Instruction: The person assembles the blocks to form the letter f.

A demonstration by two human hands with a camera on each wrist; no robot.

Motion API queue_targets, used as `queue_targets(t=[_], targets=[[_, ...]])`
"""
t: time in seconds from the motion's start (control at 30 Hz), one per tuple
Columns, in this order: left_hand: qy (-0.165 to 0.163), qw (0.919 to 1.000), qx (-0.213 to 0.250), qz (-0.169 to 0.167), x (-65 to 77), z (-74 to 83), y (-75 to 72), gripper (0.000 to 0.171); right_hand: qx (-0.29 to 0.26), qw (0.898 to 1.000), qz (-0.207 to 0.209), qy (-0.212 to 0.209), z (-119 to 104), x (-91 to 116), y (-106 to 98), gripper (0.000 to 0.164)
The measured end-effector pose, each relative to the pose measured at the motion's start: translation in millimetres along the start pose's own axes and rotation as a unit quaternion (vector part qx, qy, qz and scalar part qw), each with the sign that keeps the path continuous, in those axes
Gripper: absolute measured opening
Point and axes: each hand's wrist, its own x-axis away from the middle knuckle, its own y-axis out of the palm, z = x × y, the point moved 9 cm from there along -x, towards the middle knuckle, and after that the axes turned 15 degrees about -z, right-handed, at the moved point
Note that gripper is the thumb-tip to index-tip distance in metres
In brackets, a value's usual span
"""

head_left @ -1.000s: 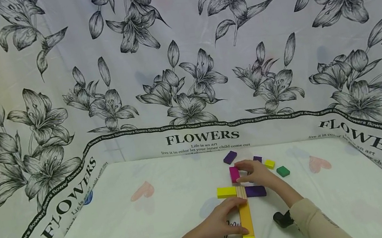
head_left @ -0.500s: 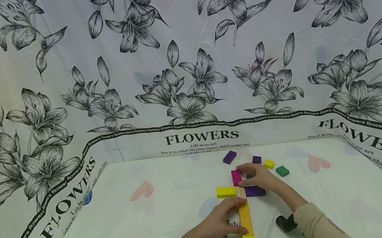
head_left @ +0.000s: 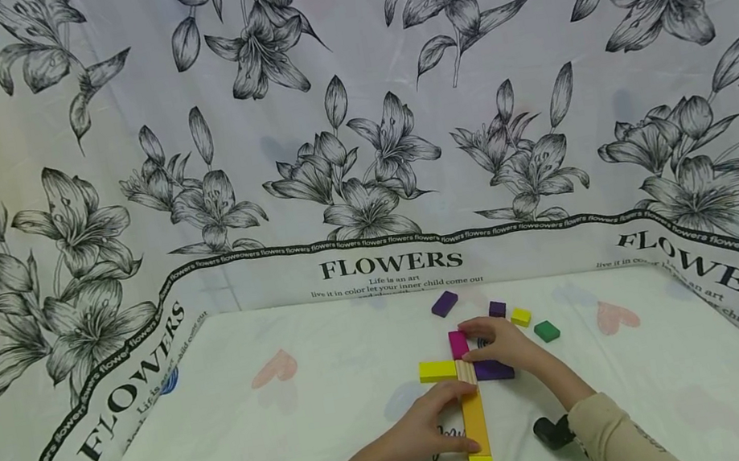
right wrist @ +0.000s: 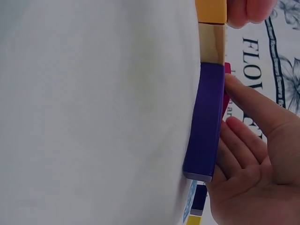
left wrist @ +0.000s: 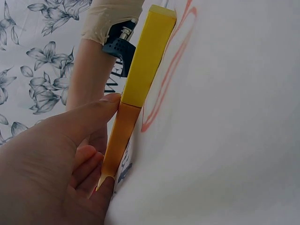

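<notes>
My left hand spans the orange block, its thumb near one end and its fingers at the other. In the left wrist view the thumb touches the orange block close to its joint with a long yellow block. My right hand holds a magenta block between thumb and fingers, at the far end of a plain wood block. A yellow block juts left from the wood block and a purple block juts right. In the right wrist view the purple block mostly hides the magenta one.
Beyond the right hand lie loose blocks: a purple one, a small purple one, a small yellow one and a green one. The printed white cloth meets a flowered curtain at the back.
My right hand has drawn the magenta block slightly toward me, up to the end of the wood block. The left hand has stayed in place on the orange block.
</notes>
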Motion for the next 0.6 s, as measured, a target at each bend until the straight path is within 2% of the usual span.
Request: queue_targets(t=[0.37, 0.6], targets=[[0.006, 1.0000, -0.004, 0.000, 0.4, -1.4, 0.0, 0.067, 0.012, 1.000, -0.013, -0.003, 1.1, -1.6, 0.6, 0.058], [-0.010, 0.9999, 0.006, -0.001, 0.6, -2.3, -0.1, 0.068, 0.023, 0.999, -0.030, -0.017, -2.9, 0.0, 1.1, 0.055]])
